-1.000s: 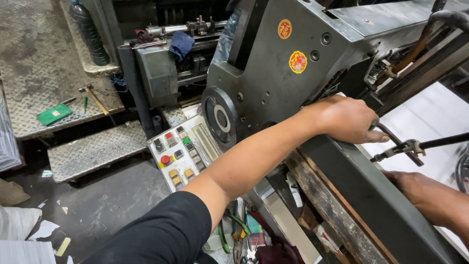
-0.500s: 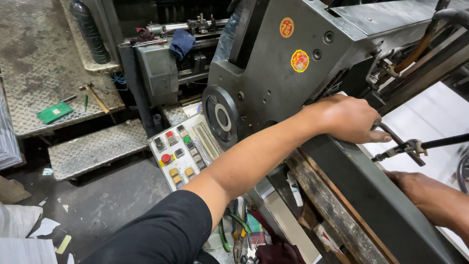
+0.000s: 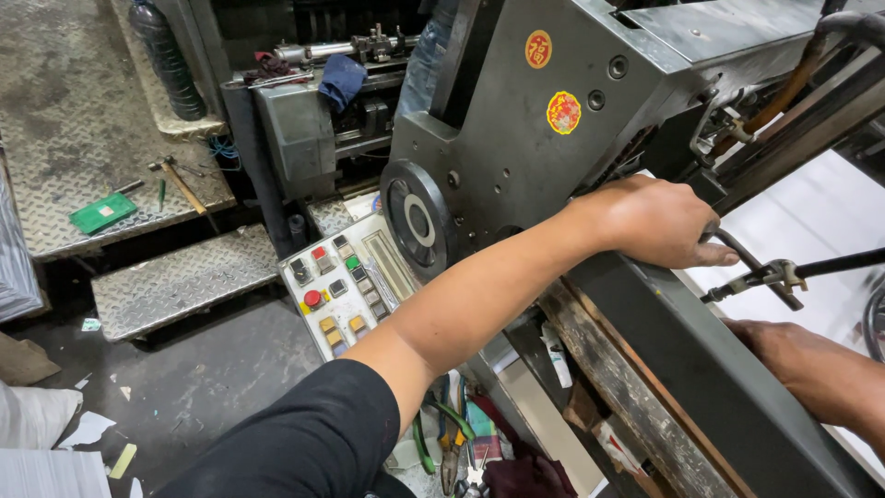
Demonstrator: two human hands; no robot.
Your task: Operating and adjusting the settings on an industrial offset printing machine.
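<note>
My left hand reaches across the grey printing machine and is closed around a bent metal rod at its right side. Just beside it, a black bar with a metal clamp juts out over a white paper stack. Lower right, my right hand rests against the machine's dark side rail. Its fingers are hidden behind the rail, so I cannot see what they hold.
A control panel with coloured buttons sits below the machine's round hub. A hammer and a green card lie on tread-plate steps at left. Pliers and other tools sit in a tray beneath my arm.
</note>
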